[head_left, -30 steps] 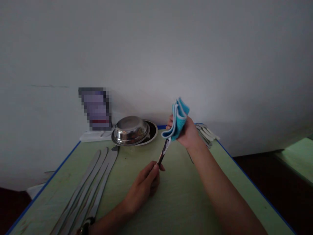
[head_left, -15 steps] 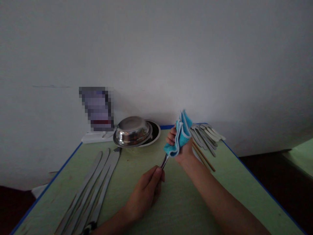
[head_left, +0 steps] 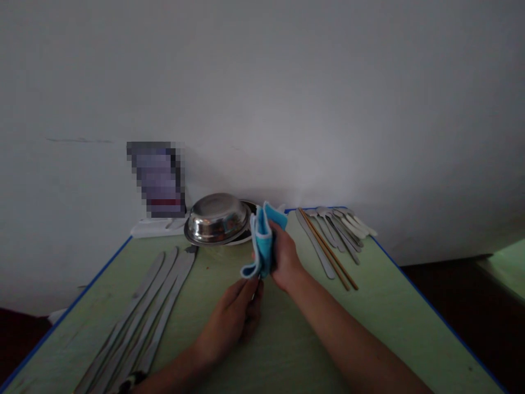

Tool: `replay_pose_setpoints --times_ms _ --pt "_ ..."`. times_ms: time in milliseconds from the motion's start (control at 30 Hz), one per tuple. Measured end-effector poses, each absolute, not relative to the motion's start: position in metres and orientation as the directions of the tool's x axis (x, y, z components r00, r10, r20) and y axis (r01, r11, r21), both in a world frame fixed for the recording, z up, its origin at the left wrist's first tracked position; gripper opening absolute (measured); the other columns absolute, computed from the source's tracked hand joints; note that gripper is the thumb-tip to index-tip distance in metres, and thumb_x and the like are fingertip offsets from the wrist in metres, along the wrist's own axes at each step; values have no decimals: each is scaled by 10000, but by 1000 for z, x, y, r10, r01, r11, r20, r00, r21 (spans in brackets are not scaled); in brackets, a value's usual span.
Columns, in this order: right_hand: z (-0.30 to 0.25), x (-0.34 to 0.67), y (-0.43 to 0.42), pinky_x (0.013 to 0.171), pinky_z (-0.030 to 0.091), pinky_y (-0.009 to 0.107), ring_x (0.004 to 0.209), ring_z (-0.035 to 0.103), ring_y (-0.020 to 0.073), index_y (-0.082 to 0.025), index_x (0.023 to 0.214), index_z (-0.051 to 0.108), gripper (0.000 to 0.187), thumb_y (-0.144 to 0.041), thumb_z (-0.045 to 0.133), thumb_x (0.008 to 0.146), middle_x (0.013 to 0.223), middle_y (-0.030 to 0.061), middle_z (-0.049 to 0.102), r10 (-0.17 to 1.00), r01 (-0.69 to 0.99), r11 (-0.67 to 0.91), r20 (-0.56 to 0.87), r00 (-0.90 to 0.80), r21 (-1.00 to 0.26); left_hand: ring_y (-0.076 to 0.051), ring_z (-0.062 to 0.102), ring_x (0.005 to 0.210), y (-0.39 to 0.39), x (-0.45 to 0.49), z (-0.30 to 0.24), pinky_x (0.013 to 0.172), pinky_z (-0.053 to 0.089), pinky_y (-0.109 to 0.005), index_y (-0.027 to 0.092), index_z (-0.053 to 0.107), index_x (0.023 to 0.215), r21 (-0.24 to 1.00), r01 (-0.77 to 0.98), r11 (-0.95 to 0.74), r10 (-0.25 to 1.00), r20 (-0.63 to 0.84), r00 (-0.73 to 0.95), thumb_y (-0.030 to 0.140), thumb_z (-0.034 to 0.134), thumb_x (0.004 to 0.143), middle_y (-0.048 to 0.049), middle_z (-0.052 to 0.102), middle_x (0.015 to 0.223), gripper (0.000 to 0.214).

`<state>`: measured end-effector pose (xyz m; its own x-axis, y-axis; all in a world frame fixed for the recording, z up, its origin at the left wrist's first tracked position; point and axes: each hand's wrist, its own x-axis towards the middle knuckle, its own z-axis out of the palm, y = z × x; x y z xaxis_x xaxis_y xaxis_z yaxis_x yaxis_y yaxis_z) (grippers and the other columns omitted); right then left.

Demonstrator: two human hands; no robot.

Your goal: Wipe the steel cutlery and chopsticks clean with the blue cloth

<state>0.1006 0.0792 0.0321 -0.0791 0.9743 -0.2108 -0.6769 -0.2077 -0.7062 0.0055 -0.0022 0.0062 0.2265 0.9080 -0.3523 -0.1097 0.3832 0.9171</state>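
My right hand (head_left: 285, 257) is closed round a folded blue cloth (head_left: 262, 241) over the middle of the green table (head_left: 389, 317). The cloth wraps a thin metal utensil (head_left: 256, 285), and only a short dark bit of it shows below the cloth. My left hand (head_left: 233, 317) pinches that lower end with its fingers closed. The two hands almost touch.
Several long flat metal blades (head_left: 151, 306) lie in a row at the left. An upturned steel bowl (head_left: 217, 217) on a dark plate sits at the back. Several spoons and chopsticks (head_left: 332, 238) lie at the back right. A white tray (head_left: 158, 226) is by the wall.
My right hand slid the cloth down the utensil towards my left hand, so most of the utensil is now covered. Both hands shifted slightly left.
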Motion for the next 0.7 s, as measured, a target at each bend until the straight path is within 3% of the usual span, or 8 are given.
replay_pose_setpoints --times_ms 100,200,333,533,700 --pt "39 109 85 409 381 185 417 458 83 -174 696 549 86 -240 510 736 499 -54 522 937 -681 -271 -349 -24 -680 -46 241 350 -2 6 9 299 202 -145 190 449 736 911 -98 401 894 -366 258 586 481 769 111 283 470 398" --pt "49 121 88 348 287 155 347 362 56 -179 580 449 192 -225 434 765 430 -65 432 957 -781 -224 -285 -62 -583 -51 247 393 -3 5 11 330 208 -147 175 494 793 924 -82 374 884 -328 332 545 494 782 101 289 505 370" --pt "58 141 94 316 218 158 313 291 48 -182 586 432 281 -329 360 815 410 -77 353 976 -859 -190 -182 -116 -475 -53 229 417 -5 4 12 357 197 -153 166 526 824 924 -83 374 869 -318 379 515 473 812 99 274 521 353" --pt "59 156 103 322 234 162 320 308 47 -181 592 443 340 -357 304 847 416 -75 350 996 -892 -59 -86 -23 -448 -56 228 421 -7 4 12 363 190 -158 161 538 827 941 -31 336 873 -299 384 497 443 845 96 273 512 350" --pt "61 136 91 300 192 155 304 255 49 -190 582 439 374 -420 325 853 379 -84 325 992 -892 -111 -98 -76 -439 -59 251 402 -7 3 9 356 200 -166 157 527 795 969 -27 246 930 -228 290 492 428 853 93 291 481 353"
